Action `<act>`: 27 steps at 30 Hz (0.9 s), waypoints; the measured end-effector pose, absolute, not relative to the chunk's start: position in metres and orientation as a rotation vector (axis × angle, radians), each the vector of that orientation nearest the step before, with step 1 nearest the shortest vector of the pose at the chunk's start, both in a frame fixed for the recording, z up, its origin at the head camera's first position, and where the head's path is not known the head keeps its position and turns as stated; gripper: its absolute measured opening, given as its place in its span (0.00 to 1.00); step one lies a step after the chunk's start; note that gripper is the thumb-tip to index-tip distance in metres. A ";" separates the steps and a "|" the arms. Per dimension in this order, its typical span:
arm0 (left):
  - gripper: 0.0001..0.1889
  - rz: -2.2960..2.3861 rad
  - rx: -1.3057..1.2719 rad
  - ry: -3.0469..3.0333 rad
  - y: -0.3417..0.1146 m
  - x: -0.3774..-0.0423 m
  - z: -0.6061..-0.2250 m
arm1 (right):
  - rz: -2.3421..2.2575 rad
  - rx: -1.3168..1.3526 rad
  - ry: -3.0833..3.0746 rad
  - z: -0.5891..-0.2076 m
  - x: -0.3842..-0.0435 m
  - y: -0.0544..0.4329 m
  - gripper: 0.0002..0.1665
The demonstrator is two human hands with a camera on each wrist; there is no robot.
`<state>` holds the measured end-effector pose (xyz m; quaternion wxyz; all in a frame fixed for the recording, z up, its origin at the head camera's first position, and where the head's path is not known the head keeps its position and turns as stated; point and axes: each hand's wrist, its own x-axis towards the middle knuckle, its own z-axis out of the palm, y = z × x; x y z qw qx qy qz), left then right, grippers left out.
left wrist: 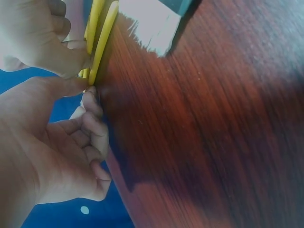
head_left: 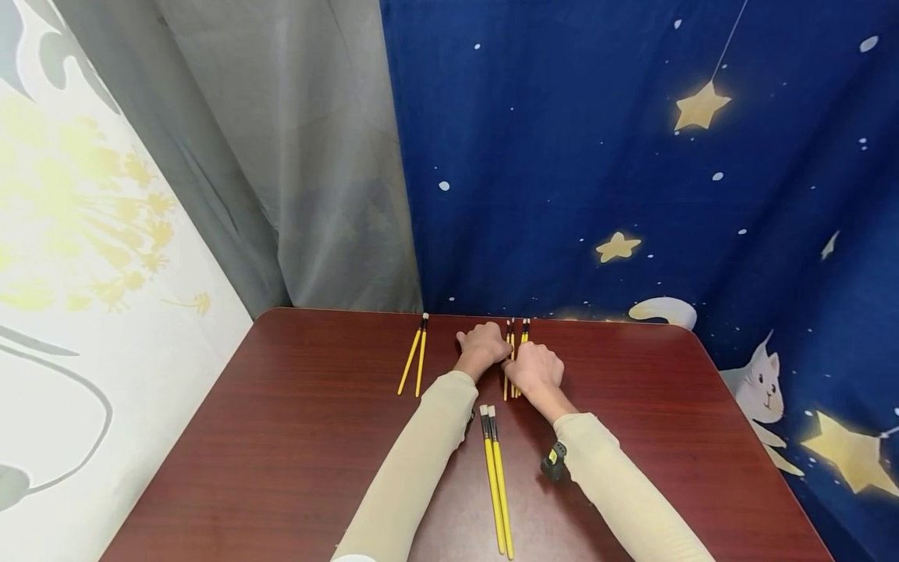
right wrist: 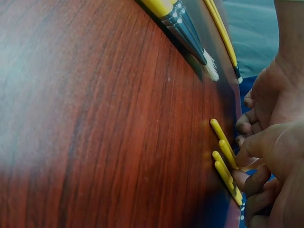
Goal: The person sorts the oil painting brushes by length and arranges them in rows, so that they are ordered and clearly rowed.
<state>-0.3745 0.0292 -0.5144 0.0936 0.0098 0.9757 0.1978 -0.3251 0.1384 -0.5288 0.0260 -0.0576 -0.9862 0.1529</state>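
Note:
Several thin yellow-handled paintbrushes [head_left: 506,386] lie side by side near the table's far edge, bristle ends pointing away. My left hand [head_left: 484,346] is at their left side. In the left wrist view, its thumb and index finger pinch the far part of one brush, beside a yellow handle [left wrist: 101,50]. Close against it, my right hand [head_left: 537,367] covers part of the group from the right. The right wrist view shows that thumb and index finger pinching a yellow handle [right wrist: 227,154], with other handle ends around it. Fingers hide most of the ferrules.
Two larger flat paintbrushes [head_left: 497,484] lie between my forearms, bristles pointing away. To the left, two thin brushes [head_left: 421,355] form a narrow V near the far edge. The dark red wooden table [head_left: 281,437] meets grey and blue curtains [head_left: 534,195] behind.

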 end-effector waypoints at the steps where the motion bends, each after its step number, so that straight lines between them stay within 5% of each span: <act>1: 0.13 0.585 0.033 2.904 0.029 -0.374 -0.514 | 0.469 -0.177 -3.047 -0.529 -0.325 0.138 0.22; 17: 0.21 0.566 0.044 2.918 0.022 -0.377 -0.514 | 0.538 -0.129 -3.001 -0.531 -0.328 0.148 0.27; 27: 0.26 0.733 0.094 2.962 0.005 -0.381 -0.512 | 0.669 0.036 -2.852 -0.532 -0.326 0.180 0.15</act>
